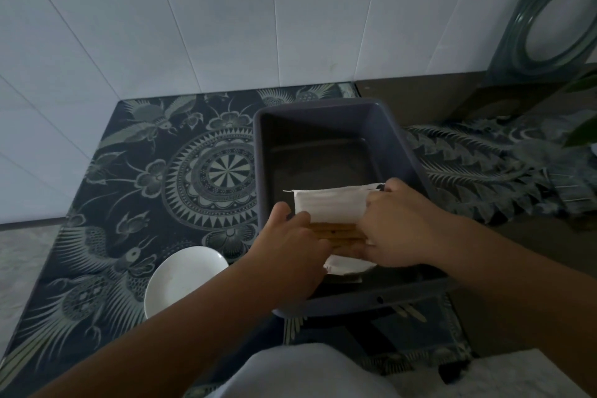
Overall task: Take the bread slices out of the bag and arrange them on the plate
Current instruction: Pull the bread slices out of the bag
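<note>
A white bread bag (329, 205) lies in the near half of a dark grey tub (323, 113). Brown crusts of the bread slices (339, 232) show at a gap in the bag between my hands. My left hand (290, 242) grips the bag's left side, thumb against its edge. My right hand (403, 229) holds the bag's right side, fingers curled over the wrapper. A white plate (184, 275) sits on the table left of the tub, partly covered by my left forearm.
The table carries a dark patterned cloth (181, 171) with birds and a round medallion. White wall panels rise behind it. A dark stand with an oval opening (549, 26) and green leaves (584, 126) are at the right.
</note>
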Action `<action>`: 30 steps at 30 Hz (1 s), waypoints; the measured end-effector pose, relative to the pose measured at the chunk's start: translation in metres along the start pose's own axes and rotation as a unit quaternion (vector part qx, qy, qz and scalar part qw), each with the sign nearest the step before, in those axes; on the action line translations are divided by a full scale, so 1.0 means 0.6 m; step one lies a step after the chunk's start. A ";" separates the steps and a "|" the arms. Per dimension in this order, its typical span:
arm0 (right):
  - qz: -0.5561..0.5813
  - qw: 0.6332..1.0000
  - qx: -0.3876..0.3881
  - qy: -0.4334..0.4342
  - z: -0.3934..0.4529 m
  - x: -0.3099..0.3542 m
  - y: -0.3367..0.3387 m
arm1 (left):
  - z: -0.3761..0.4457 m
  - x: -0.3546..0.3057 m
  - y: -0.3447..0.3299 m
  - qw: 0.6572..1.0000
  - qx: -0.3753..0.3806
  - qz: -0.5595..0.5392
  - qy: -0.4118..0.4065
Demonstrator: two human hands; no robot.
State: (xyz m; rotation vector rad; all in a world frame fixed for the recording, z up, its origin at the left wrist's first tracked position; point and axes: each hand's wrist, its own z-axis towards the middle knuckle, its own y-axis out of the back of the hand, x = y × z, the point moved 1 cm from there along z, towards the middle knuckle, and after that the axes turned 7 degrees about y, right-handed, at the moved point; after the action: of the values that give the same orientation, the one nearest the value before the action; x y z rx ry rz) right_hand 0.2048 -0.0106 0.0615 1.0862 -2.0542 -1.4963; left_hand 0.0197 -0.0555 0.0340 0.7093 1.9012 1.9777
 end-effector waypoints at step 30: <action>0.020 0.998 0.039 -0.047 0.056 0.045 0.036 | 0.003 0.014 0.013 0.988 0.138 0.058 0.036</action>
State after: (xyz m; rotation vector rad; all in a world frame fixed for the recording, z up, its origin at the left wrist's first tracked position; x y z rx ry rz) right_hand 0.1569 -0.0070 0.0655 1.0145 -2.2012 -1.4845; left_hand 0.0144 -0.0499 0.0427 0.8476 2.2534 1.8467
